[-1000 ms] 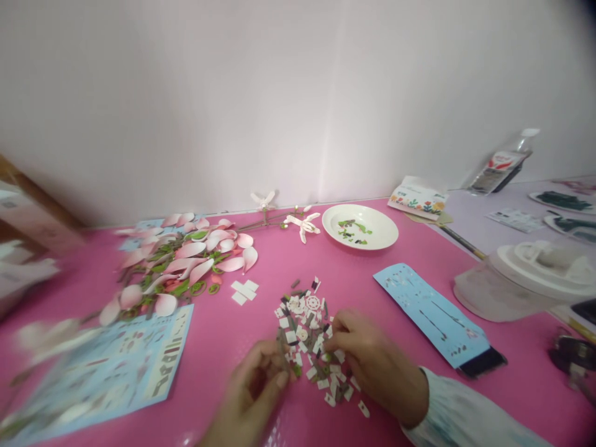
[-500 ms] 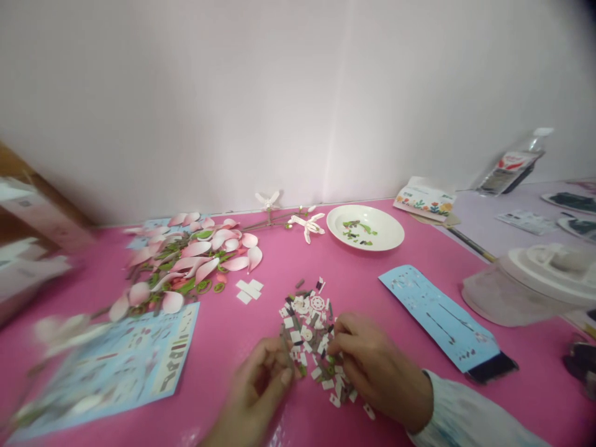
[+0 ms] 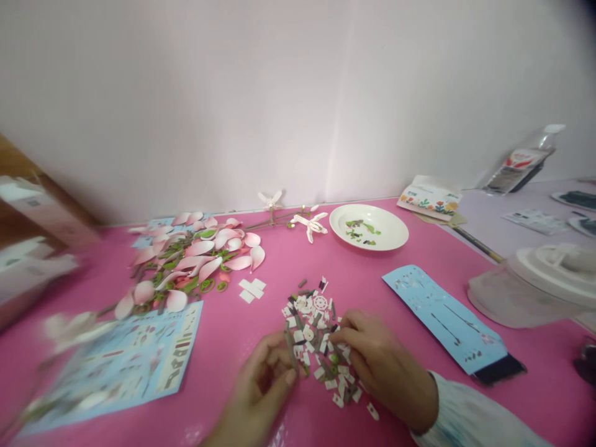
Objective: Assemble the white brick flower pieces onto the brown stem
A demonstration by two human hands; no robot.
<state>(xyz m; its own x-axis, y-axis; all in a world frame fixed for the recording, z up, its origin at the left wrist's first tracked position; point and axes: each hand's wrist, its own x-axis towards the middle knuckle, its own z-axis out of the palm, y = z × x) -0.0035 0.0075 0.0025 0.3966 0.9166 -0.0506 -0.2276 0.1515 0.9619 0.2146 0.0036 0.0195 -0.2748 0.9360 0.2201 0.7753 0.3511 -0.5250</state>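
A loose pile of small building-block pieces (image 3: 321, 338), mostly white with grey-brown, black and green ones, lies on the pink tabletop (image 3: 261, 335) in front of me. My left hand (image 3: 263, 382), at the pile's left edge, grips a slim grey-brown stem piece (image 3: 290, 349) between thumb and fingers. At the right side, my right hand (image 3: 384, 369) has its curled fingertips down among the pieces; whatever they pinch is hidden. Several flat white tiles (image 3: 252, 290) lie together to the left, beyond my left hand.
Pink petals and green parts (image 3: 200, 254) are heaped at left, by a blue instruction sheet (image 3: 181, 347). White flowers on a branch (image 3: 311, 225) lie near the wall, beside a white plate (image 3: 342, 236). A blue leaflet (image 3: 442, 316) and a lidded translucent tub (image 3: 503, 295) stand right.
The whole view has shifted slightly, so things appear a little further right. My right fingers have moved a little in the pile, and green pieces beside them show more. The left hand keeps its hold.
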